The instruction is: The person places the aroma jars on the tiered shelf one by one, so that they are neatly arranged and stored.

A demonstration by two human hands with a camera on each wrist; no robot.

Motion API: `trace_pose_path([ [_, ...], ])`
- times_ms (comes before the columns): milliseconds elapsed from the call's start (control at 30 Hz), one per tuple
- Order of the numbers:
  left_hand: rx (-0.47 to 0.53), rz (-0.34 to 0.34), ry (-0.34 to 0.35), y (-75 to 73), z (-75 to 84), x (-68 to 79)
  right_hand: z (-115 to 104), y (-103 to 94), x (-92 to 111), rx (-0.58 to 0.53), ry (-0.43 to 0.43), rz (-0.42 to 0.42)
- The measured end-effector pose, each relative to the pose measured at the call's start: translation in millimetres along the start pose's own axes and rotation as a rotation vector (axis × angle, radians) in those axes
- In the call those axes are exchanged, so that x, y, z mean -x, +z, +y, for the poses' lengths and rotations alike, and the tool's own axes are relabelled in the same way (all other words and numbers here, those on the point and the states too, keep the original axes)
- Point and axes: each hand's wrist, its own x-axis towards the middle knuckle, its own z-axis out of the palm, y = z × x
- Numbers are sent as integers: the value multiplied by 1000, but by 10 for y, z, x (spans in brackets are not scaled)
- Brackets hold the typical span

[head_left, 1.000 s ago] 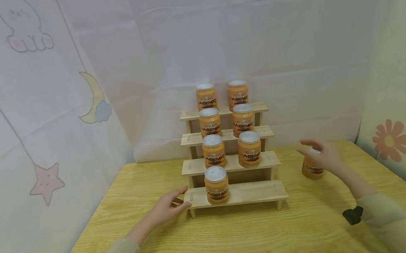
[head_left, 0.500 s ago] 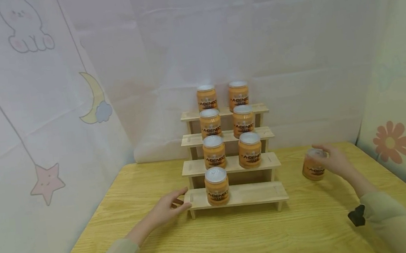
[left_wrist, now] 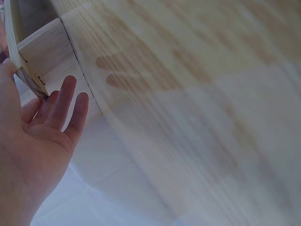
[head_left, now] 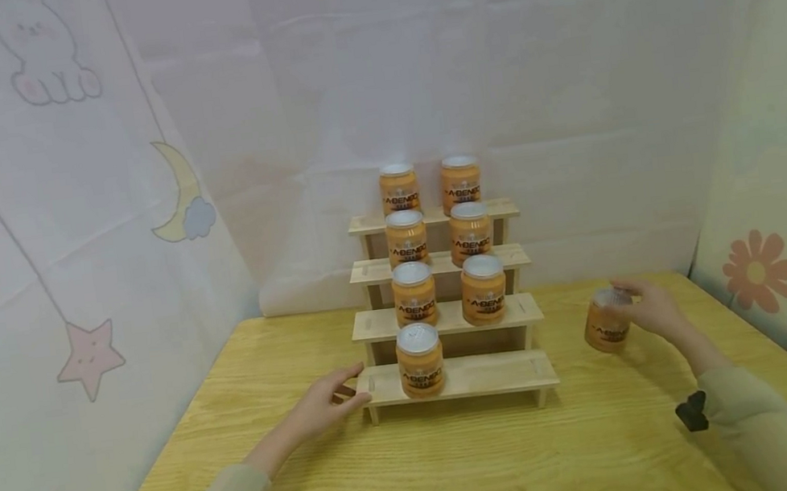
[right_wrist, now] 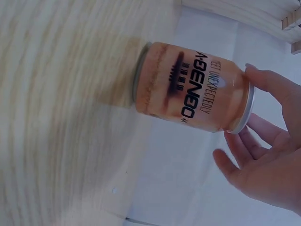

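Observation:
A wooden step shelf [head_left: 503, 372] stands mid-table in the head view, with silver-lidded orange cans on its steps. On its lowest step, one can [head_left: 421, 364] sits toward the left. My left hand [head_left: 326, 403] holds the left end of that step, thumb at the front corner and fingers behind; the left wrist view has the board's end [left_wrist: 32, 81] between thumb and fingers. Right of the shelf, my right hand [head_left: 652, 311] pinches another orange can [right_wrist: 188, 89] by its top rim. Thumb and fingertips meet opposite sides of the rim. Whether its base touches the table is hard to tell.
The higher steps carry two cans each, such as the can [head_left: 484, 292] on the second step. White printed cloth [head_left: 537, 99] hangs behind and at both sides of the yellowish wooden table [head_left: 420, 477].
My right hand has come down around the rim of the can at the right and now pinches it, the can barely shifting. The left hand stays at the shelf's end.

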Motion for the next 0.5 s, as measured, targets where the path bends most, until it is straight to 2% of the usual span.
trace_pose_path([
  [300,8,0,-12,1,17,14,-36,-81,10,-19,6,-118],
  [500,3,4,-11,3,17,12,-123,-131,58,28,-74,-141],
])
